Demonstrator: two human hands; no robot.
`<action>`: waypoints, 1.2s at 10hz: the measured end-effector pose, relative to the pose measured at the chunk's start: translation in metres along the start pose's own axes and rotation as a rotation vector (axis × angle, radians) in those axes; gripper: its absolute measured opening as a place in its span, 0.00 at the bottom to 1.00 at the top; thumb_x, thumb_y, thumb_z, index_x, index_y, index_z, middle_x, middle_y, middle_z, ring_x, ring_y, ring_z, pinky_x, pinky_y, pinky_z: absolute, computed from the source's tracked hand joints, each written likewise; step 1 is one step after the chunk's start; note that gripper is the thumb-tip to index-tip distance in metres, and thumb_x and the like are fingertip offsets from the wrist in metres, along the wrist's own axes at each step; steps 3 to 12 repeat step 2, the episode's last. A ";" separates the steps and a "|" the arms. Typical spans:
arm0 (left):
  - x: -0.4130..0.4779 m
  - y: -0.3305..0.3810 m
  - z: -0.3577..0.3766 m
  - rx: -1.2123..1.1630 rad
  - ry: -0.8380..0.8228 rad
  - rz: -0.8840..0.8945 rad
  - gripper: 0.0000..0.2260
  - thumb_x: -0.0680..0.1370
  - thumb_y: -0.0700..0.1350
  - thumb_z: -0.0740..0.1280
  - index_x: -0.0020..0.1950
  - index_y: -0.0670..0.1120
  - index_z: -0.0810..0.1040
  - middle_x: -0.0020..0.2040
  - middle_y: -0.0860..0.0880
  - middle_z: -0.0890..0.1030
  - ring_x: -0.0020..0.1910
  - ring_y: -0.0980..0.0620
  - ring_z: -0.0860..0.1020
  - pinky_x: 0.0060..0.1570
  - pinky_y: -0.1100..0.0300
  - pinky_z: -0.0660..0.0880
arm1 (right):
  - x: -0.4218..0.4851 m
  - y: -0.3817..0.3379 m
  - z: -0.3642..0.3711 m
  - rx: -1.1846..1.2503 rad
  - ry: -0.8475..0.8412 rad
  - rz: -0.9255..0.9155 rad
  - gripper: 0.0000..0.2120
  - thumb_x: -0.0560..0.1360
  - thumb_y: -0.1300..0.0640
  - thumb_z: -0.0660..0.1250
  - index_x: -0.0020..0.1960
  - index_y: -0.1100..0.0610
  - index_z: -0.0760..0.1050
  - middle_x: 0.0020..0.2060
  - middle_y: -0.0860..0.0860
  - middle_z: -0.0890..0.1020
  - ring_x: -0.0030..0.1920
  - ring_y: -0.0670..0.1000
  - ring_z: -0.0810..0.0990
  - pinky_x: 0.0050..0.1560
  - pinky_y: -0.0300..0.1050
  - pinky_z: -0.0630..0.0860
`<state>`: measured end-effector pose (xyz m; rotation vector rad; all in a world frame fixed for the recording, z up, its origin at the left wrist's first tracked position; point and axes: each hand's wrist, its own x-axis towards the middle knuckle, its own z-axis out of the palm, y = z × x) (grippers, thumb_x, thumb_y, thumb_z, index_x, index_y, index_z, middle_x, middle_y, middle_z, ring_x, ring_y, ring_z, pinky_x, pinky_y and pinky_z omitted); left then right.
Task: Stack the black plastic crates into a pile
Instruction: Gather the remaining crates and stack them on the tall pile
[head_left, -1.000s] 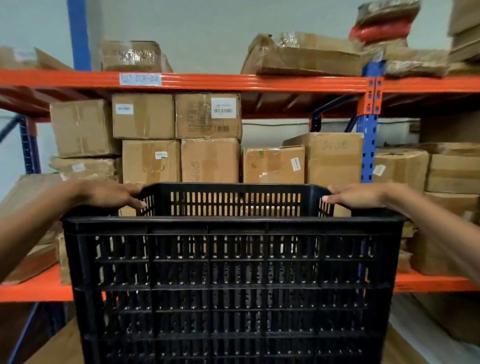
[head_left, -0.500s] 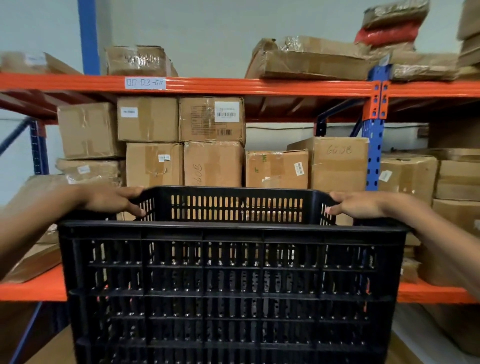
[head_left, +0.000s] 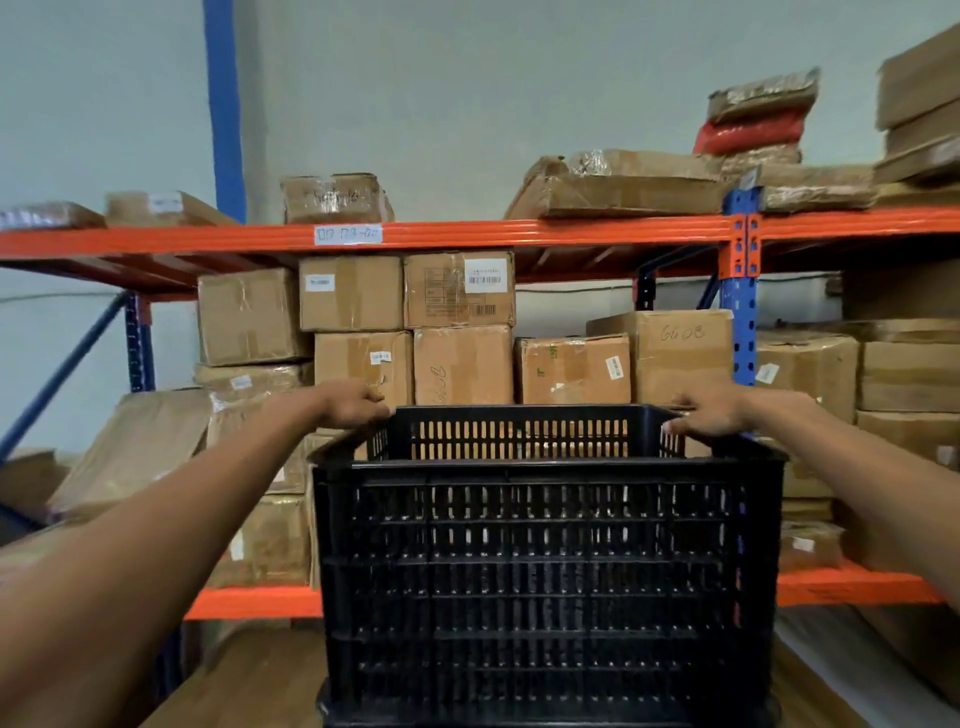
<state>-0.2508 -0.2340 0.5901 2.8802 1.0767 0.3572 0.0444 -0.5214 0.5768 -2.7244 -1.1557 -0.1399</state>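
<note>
**As Both Arms Reach Forward, a Crate Is Held Before Warehouse Racking**

While a blue upright (head_left: 223, 104) rises against the pale wall at far left, a person's bare left arm stretches out from the near left corner. The left hand (head_left: 358, 402) has its fingers curled down over the far left corner of a black crate (head_left: 545, 545). The slatted plastic crate sits upright in the near centre of the scene, open at the top. Its base is cut off by the bottom edge, so what it stands on cannot be told.

Behind it, an orange beam (head_left: 519, 234) with a white label (head_left: 347, 234) runs across the racking. Taped cardboard boxes (head_left: 462, 364) are stacked two high on the shelf below the beam.

On the crate's far right corner, the right hand (head_left: 711, 413) holds the rim with its fingers hooked over the edge toward the inside, though motion blur softens the detail. Farther right stands a second blue upright (head_left: 740, 332). Above it, a red-wrapped parcel (head_left: 748, 135) lies among brown packages on the top shelf.
</note>
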 end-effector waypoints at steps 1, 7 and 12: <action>-0.033 0.005 -0.012 -0.032 0.059 0.076 0.23 0.81 0.54 0.56 0.73 0.45 0.67 0.74 0.44 0.68 0.73 0.45 0.65 0.73 0.51 0.59 | -0.023 -0.014 -0.007 0.025 0.074 -0.096 0.10 0.79 0.46 0.60 0.48 0.52 0.71 0.51 0.52 0.77 0.54 0.53 0.73 0.61 0.50 0.69; -0.081 0.013 -0.019 -0.054 0.127 0.158 0.22 0.81 0.53 0.56 0.72 0.43 0.68 0.72 0.42 0.70 0.72 0.44 0.66 0.70 0.53 0.61 | -0.067 -0.040 -0.016 0.048 0.089 -0.153 0.10 0.80 0.45 0.58 0.46 0.50 0.72 0.47 0.50 0.77 0.56 0.56 0.73 0.56 0.48 0.68; -0.081 0.013 -0.019 -0.054 0.127 0.158 0.22 0.81 0.53 0.56 0.72 0.43 0.68 0.72 0.42 0.70 0.72 0.44 0.66 0.70 0.53 0.61 | -0.067 -0.040 -0.016 0.048 0.089 -0.153 0.10 0.80 0.45 0.58 0.46 0.50 0.72 0.47 0.50 0.77 0.56 0.56 0.73 0.56 0.48 0.68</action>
